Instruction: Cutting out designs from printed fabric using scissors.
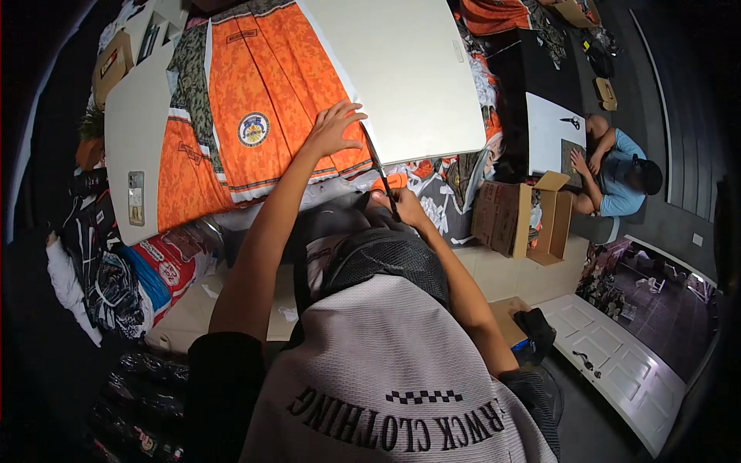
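Orange camouflage-print fabric [282, 85] with a round emblem and white edges lies over the white table. My left hand [336, 130] rests flat on its right part, fingers spread, fingertips reaching the white border. Near the table's front edge, my right hand [401, 210] is closed around the dark handle of scissors [387, 179]. The blades point away from me along the fabric's right edge, and their tips are hard to make out. A small orange piece [395, 181] shows beside the scissors, just above my right hand. Green camouflage fabric [194, 85] adjoins the orange print on the left.
A phone [136, 198] lies at the table's left edge. White and orange scraps [440, 193] are heaped below the table's right side. An open cardboard box [505, 220] stands to the right. Farther right, another person [617, 166] sits by a white board with scissors on it.
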{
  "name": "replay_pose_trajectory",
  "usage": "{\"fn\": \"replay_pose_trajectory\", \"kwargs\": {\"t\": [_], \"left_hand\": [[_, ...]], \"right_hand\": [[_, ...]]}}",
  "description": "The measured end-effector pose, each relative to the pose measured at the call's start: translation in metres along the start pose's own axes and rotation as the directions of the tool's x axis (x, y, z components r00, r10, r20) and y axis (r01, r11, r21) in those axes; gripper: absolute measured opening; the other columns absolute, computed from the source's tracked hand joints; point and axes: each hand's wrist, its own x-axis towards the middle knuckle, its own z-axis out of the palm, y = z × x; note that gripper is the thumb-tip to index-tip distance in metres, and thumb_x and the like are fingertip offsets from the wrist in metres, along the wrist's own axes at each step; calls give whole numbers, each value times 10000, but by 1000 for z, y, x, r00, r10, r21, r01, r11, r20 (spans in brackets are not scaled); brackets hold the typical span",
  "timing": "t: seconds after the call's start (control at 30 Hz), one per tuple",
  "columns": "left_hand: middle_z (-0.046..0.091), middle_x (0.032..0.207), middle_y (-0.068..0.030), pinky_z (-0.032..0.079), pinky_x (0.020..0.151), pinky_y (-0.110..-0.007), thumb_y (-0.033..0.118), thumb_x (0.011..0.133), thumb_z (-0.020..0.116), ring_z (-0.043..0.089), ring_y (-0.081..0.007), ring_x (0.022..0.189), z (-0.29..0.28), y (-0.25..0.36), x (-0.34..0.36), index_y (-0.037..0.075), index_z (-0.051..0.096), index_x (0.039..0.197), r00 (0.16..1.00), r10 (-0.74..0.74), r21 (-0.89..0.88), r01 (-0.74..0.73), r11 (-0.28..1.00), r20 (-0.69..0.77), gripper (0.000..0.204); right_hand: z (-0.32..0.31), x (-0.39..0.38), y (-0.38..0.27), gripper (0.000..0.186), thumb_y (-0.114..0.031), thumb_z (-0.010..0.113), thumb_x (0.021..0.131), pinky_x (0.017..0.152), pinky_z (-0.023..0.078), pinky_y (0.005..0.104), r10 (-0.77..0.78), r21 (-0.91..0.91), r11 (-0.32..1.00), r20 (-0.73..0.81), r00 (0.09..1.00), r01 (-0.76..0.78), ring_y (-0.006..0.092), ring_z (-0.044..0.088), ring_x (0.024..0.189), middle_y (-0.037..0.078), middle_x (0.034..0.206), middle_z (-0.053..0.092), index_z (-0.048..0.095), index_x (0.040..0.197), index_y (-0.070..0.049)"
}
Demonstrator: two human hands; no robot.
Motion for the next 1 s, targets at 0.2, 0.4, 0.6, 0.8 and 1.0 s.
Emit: {"fn": "replay_pose_trajectory", "kwargs": {"t": [0.2, 0.4, 0.6, 0.8, 1.0], "left_hand": [[344, 1540, 52, 207, 1160, -458, 427, 738, 783, 208, -222, 1475, -1, 1, 0, 243, 526, 1366, 1000, 7, -13, -7, 1000, 3, 702], [352, 1532, 58, 222, 1155, -452, 422, 696, 816, 224, -215, 1463, -2, 0, 0, 260, 522, 1370, 1000, -1, 5, 2, 1000, -19, 753], [358, 1540, 29, 231, 1137, -456, 424, 672, 827, 244, -227, 1457, -5, 3, 2, 247, 408, 1465, 1000, -23, -17, 23, 1000, -17, 914], [373, 1535, 8, 253, 1114, -446, 417, 653, 844, 277, -226, 1441, -3, 3, 3, 235, 279, 1532, 998, -40, -37, 39, 999, -42, 1061], [377, 1536, -6, 253, 1109, -442, 430, 643, 845, 277, -225, 1442, -3, 2, 2, 238, 240, 1551, 998, -50, -26, 49, 998, -39, 1108]], "right_hand": [[-5, 0, -6, 516, -492, 697, 854, 484, 365, 285, -15, 23, 1000, 1, 1000, 15, 133, 442, 493, 19, 529, 501, 634, 642, -26], [-6, 4, -12, 537, -510, 703, 845, 478, 371, 290, 57, 20, 998, 51, 997, -58, 134, 454, 488, 26, 527, 511, 625, 629, -25], [-4, 13, -17, 543, -502, 708, 848, 482, 380, 293, 70, 26, 997, 23, 997, -70, 133, 455, 493, 25, 527, 501, 592, 599, -33], [-4, 20, -21, 553, -507, 713, 844, 486, 385, 293, 24, 45, 999, 7, 1000, -24, 138, 452, 494, 29, 531, 492, 570, 592, -36], [-6, 20, -26, 552, -505, 717, 842, 491, 391, 299, 27, 29, 999, 22, 999, -28, 146, 456, 499, 39, 540, 495, 563, 605, -31]]}}
